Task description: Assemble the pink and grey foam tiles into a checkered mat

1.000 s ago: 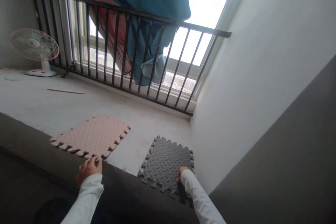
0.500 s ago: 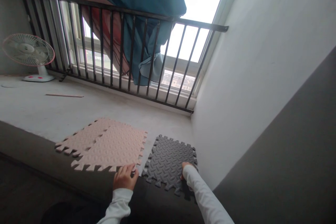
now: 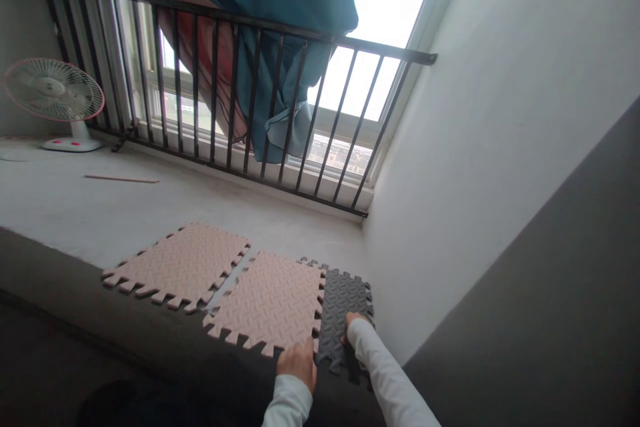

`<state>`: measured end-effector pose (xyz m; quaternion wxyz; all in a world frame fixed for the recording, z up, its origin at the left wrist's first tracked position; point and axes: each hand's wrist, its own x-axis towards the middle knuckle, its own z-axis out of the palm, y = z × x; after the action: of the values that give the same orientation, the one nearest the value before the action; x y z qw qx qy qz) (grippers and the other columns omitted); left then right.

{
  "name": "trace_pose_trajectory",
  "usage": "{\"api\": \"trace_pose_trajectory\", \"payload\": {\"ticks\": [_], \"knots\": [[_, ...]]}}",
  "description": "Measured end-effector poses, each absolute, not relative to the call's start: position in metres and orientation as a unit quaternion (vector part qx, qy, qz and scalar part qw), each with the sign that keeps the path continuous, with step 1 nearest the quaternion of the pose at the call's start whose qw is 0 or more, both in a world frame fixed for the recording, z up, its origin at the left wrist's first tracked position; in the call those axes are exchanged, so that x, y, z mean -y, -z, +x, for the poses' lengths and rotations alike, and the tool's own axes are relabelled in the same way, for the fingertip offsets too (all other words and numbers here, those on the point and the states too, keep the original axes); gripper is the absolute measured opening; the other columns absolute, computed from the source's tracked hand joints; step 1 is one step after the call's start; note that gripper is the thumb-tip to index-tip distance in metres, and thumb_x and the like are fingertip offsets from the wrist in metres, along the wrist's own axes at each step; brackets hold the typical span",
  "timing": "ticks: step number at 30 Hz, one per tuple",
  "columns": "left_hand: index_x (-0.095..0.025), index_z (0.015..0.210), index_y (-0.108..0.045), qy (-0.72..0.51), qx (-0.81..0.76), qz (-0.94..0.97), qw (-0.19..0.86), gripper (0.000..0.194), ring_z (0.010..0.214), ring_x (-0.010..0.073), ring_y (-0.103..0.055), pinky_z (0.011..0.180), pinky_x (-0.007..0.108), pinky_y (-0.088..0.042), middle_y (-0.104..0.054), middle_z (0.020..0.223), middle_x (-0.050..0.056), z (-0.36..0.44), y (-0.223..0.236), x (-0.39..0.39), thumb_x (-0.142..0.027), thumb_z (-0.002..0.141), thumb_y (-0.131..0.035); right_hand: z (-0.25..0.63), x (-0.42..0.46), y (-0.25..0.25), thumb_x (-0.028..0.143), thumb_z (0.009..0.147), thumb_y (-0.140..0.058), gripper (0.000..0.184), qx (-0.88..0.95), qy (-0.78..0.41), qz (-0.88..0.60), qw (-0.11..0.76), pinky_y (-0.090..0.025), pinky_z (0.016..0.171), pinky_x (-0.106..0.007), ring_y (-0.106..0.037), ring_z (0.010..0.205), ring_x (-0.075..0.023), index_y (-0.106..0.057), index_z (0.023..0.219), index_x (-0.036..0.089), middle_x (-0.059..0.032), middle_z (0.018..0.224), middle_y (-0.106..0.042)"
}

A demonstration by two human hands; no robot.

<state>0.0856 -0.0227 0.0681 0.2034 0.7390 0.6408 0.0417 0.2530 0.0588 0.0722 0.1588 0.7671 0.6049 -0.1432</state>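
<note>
Left hand is pinching a pink tile by its near right corner; having moved right, the tile is now covering the left part of the grey tile. Right hand is curling at the grey tile's right side, its closure not showing. Another pink tile is lying left on the pale, smooth ledge. All are showing raised dashes and jigsaw-toothed edges, apparently foam.

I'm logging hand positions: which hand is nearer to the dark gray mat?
Right: the right hand is on the dark gray mat; the left hand holds the near edge of the pink mat partly hiding it.
</note>
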Motion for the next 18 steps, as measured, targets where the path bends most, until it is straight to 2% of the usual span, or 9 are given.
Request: {"api": "trace_pose_trajectory", "payload": {"ticks": [3, 7, 9, 12, 14, 16, 18], "knots": [[-0.018, 0.123, -0.041, -0.004, -0.639, 0.739, 0.214, 0.054, 0.094, 0.0259, -0.056, 0.08, 0.038, -0.04, -0.061, 0.1, 0.016, 0.085, -0.064, 0.019, -0.018, 0.07, -0.046, 0.252, -0.06, -0.072, 0.022, 0.046, -0.073, 0.06, -0.598, 0.154, 0.759, 0.208, -0.044, 0.088, -0.033, -0.052, 0.103, -0.0265, -0.058, 0.104, 0.016, -0.0125, 0.111, -0.057], [-0.012, 0.125, -0.037, 0.003, -0.641, 0.737, 0.216, 0.052, 0.089, 0.0261, -0.059, 0.074, 0.038, -0.044, -0.063, 0.094, 0.019, 0.082, -0.061, 0.011, -0.021, 0.074, -0.044, 0.251, -0.062, -0.071, 0.022, 0.045, -0.074, 0.061, -0.594, 0.16, 0.763, 0.199, -0.045, 0.086, -0.035, -0.053, 0.102, -0.0272, -0.058, 0.104, 0.015, -0.014, 0.111, -0.057], [-0.01, 0.121, -0.042, -0.001, -0.638, 0.743, 0.203, 0.047, 0.087, 0.0266, -0.06, 0.072, 0.039, -0.045, -0.064, 0.091, 0.02, 0.08, -0.062, 0.005, -0.017, 0.075, -0.04, 0.252, -0.063, -0.07, 0.022, 0.045, -0.074, 0.061, -0.592, 0.163, 0.765, 0.194, -0.045, 0.085, -0.035, -0.053, 0.101, -0.0273, -0.058, 0.103, 0.016, -0.0137, 0.109, -0.058], [-0.008, 0.101, -0.058, -0.012, -0.627, 0.756, 0.187, 0.036, 0.088, 0.0274, -0.06, 0.073, 0.04, -0.045, -0.064, 0.089, 0.021, 0.076, -0.063, -0.003, -0.011, 0.074, -0.035, 0.252, -0.063, -0.069, 0.022, 0.045, -0.074, 0.061, -0.594, 0.161, 0.762, 0.2, -0.045, 0.085, -0.036, -0.053, 0.101, -0.0273, -0.058, 0.104, 0.016, -0.0135, 0.11, -0.058], [-0.008, 0.091, -0.062, -0.012, -0.622, 0.761, 0.182, 0.034, 0.089, 0.027, -0.059, 0.073, 0.04, -0.045, -0.063, 0.09, 0.022, 0.076, -0.062, -0.007, -0.008, 0.073, -0.033, 0.252, -0.064, -0.069, 0.023, 0.045, -0.074, 0.063, -0.596, 0.16, 0.76, 0.202, -0.045, 0.085, -0.036, -0.053, 0.101, -0.028, -0.057, 0.105, 0.013, -0.0152, 0.111, -0.057], [-0.009, 0.096, -0.061, -0.009, -0.623, 0.762, 0.176, 0.038, 0.088, 0.0262, -0.059, 0.073, 0.04, -0.045, -0.064, 0.089, 0.022, 0.077, -0.06, -0.01, -0.006, 0.073, -0.031, 0.251, -0.064, -0.07, 0.023, 0.045, -0.074, 0.064, -0.597, 0.163, 0.76, 0.2, -0.045, 0.085, -0.037, -0.053, 0.101, -0.0288, -0.057, 0.105, 0.011, -0.0169, 0.112, -0.056], [-0.013, 0.112, -0.052, -0.002, -0.617, 0.768, 0.175, 0.046, 0.085, 0.0259, -0.06, 0.072, 0.041, -0.044, -0.064, 0.089, 0.021, 0.079, -0.058, -0.012, -0.004, 0.074, -0.029, 0.251, -0.064, -0.071, 0.022, 0.045, -0.074, 0.064, -0.594, 0.167, 0.761, 0.2, -0.045, 0.085, -0.037, -0.053, 0.101, -0.0289, -0.057, 0.105, 0.011, -0.017, 0.111, -0.056]]}}
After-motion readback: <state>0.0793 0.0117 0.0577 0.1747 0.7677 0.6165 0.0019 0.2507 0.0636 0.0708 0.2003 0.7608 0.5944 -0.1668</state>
